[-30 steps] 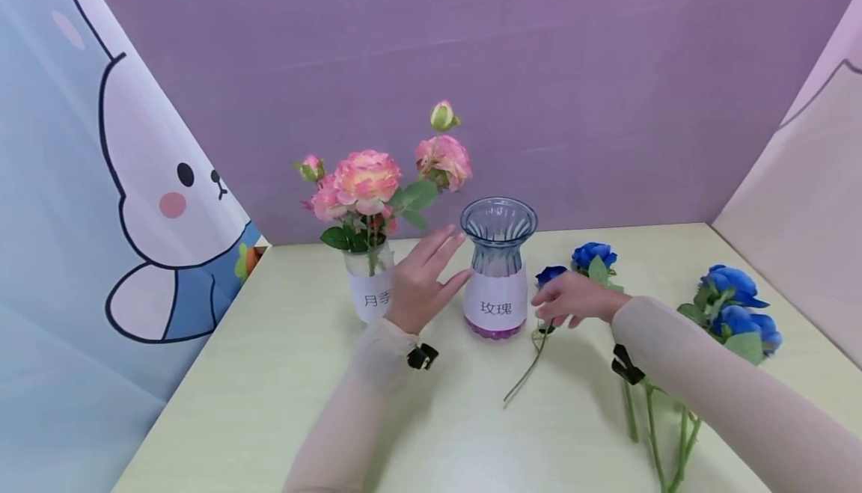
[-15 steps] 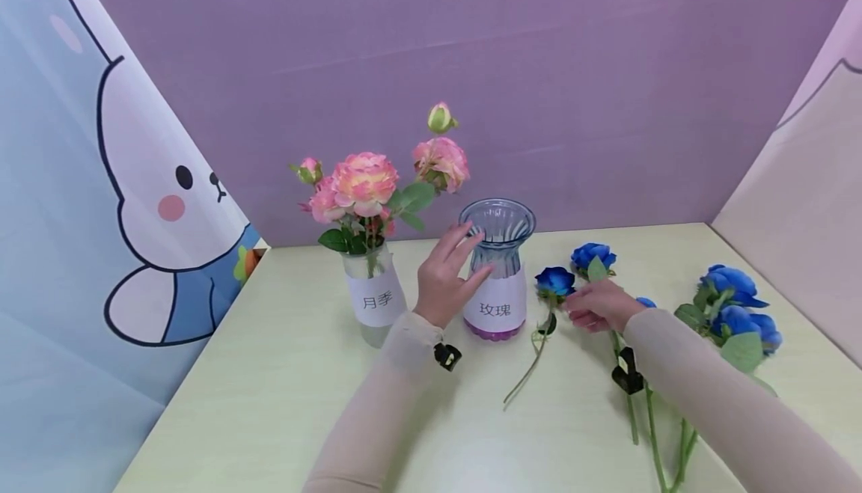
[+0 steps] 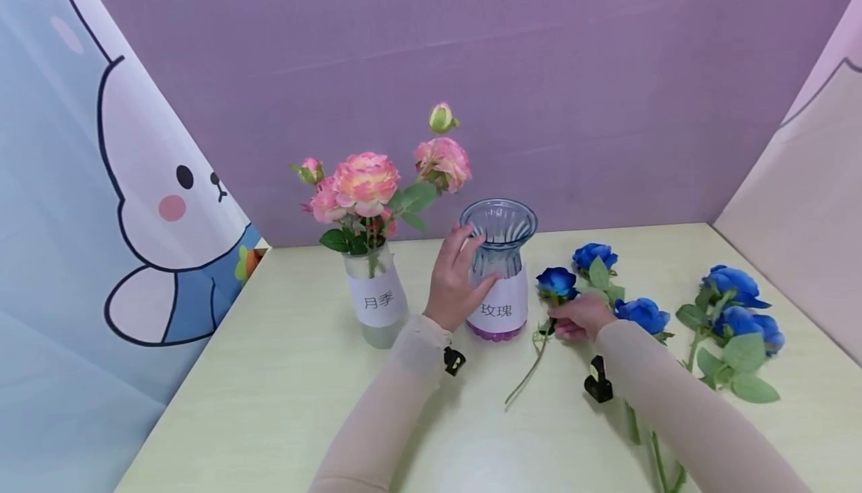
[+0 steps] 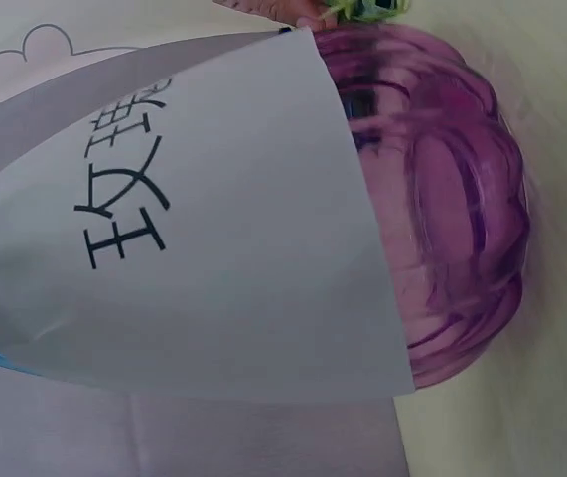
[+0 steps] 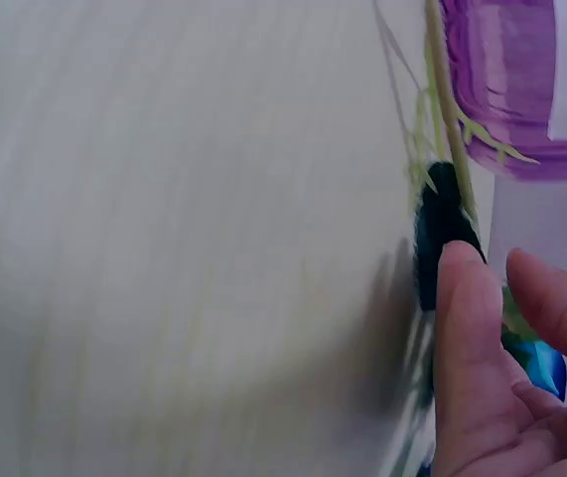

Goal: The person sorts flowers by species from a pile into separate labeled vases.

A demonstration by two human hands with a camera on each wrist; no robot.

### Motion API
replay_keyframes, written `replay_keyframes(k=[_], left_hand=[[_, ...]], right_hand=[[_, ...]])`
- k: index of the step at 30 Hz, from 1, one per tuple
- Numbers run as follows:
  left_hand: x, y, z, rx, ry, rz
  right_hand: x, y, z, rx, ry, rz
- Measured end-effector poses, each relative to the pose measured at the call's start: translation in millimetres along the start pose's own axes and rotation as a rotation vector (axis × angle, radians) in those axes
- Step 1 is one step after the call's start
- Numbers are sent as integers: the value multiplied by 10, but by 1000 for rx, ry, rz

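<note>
Two sleeved arms slant inward over the pale table (image 3: 256,411) toward the middle of its far edge. The left hand (image 3: 459,283) stands raised beside the blue glass vase (image 3: 501,259), fingers extended upward and thumb spread toward the vase's paper label (image 3: 509,295), gripping nothing; whether it touches the glass I cannot tell. Lower, the right hand (image 3: 584,315) reaches leftward, its wrist near the tabletop, to the stem of a single blue rose (image 3: 557,281). In the right wrist view its thumb and forefinger are slightly parted by the stem and a dark leaf (image 5: 440,194), not closed on them, with the other fingers folded back. That rose lies just right of the vase, bloom toward the far edge and stem end pointing to the near side. Left of the vase stands a second vase (image 3: 381,334) with pink flowers (image 3: 367,182); more blue roses (image 3: 643,315) lie between the right hand and the table's right edge.
</note>
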State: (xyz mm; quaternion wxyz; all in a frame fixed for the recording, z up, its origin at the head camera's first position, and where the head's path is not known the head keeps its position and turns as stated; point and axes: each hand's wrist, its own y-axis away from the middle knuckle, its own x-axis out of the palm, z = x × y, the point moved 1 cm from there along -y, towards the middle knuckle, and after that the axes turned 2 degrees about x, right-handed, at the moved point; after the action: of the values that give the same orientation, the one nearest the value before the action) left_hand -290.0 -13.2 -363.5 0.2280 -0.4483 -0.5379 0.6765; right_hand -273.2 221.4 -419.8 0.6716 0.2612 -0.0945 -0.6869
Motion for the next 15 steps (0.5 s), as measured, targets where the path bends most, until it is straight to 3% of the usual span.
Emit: replay_keyframes(k=[8, 15], left_hand=[[-22, -18, 13, 73, -94, 33], [-9, -6, 45, 79, -70, 37]], right_hand=[[86, -167, -89, 23, -62, -58], [66, -150, -52, -4, -125, -52]])
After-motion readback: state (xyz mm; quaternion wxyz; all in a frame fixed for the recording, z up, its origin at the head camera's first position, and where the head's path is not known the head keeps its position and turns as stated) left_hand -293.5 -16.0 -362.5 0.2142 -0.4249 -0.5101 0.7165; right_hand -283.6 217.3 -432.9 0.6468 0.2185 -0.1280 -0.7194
